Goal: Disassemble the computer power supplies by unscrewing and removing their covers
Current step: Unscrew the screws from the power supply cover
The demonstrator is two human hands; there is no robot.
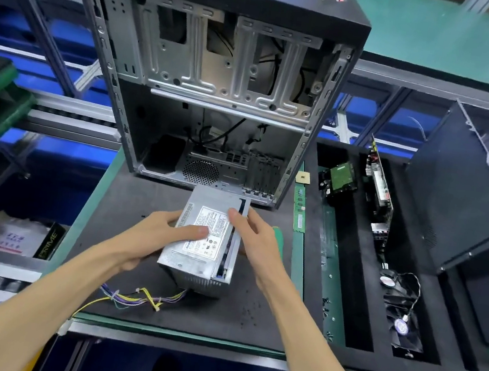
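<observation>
A silver power supply (195, 260) with a white label stands on the black mat (140, 202) in the middle of the bench. Its cover sits slightly ajar along the right side, showing a dark gap. My left hand (151, 235) grips the left side, thumb lying across the label. My right hand (257, 240) holds the top right edge of the cover, fingers on its rim. A bundle of yellow and purple wires (139, 298) trails from the unit toward the front edge. A green screwdriver handle (277, 235) peeks out behind my right hand.
An open, emptied computer case (207, 85) stands upright just behind the power supply. To the right a black foam tray (336, 261) holds circuit boards, a drive (340, 175) and fans (400, 320). A dark case panel (461, 197) leans at far right. Memory stick (300, 209) lies beside the mat.
</observation>
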